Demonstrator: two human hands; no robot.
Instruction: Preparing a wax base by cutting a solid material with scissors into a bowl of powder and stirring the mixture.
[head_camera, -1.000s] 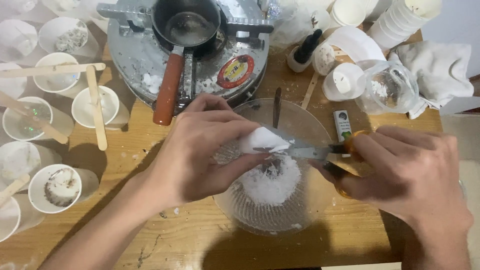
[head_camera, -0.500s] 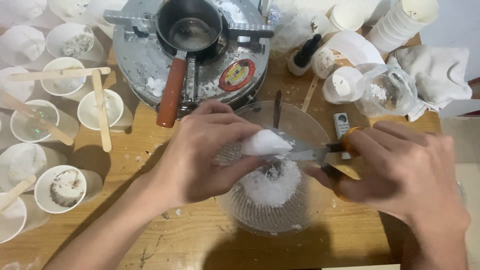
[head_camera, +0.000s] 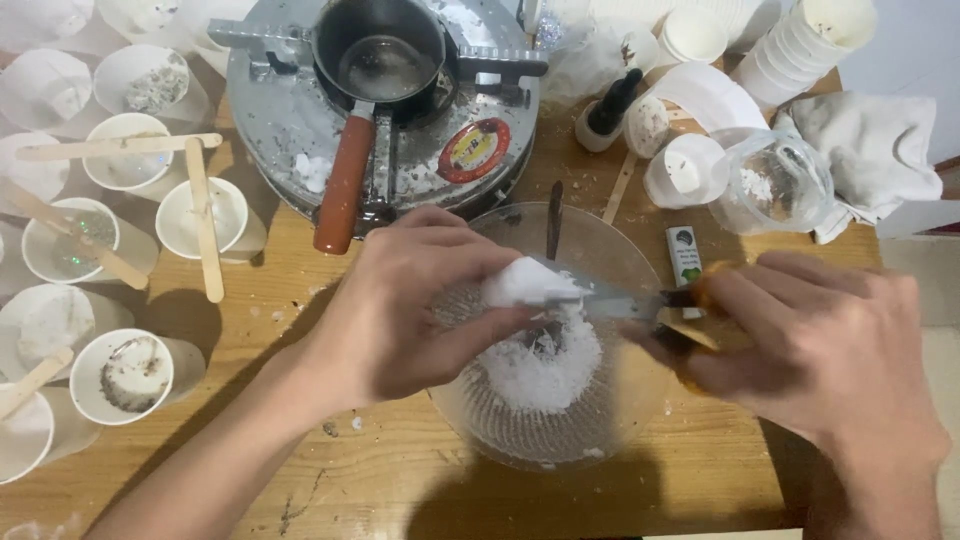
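The white wax block (head_camera: 525, 283) sits at the centre of the view, pinched in your left hand (head_camera: 400, 305) directly above the clear glass bowl (head_camera: 610, 400). Your left fingers (head_camera: 470, 335) are closed around the block, thumb beneath and the rest curled over its top. The knife (head_camera: 615, 300) meets the block at its 3 o'clock edge, blade lying roughly level and touching the wax. Your right hand (head_camera: 800, 350) is clenched on the knife's yellow handle, fingers fully wrapped.

White shavings (head_camera: 545, 365) lie heaped inside the bowl, under the block. The bowl rests on the wooden worktop (head_camera: 400, 470).

At 12 o'clock of the bowl, just beside its rim, stands a round metal stove (head_camera: 290, 120) carrying a small dark pot (head_camera: 385, 60) with a reddish-brown handle pointing toward 6 o'clock. At 9 o'clock, well apart, white paper cups (head_camera: 125, 375) stand grouped, several with flat wooden sticks (head_camera: 205, 230) laid across them. At 1 o'clock are a small dark bottle (head_camera: 605, 110), a stack of white cups (head_camera: 815, 45), a clear plastic bag (head_camera: 775, 180) and a white cloth (head_camera: 875, 150).
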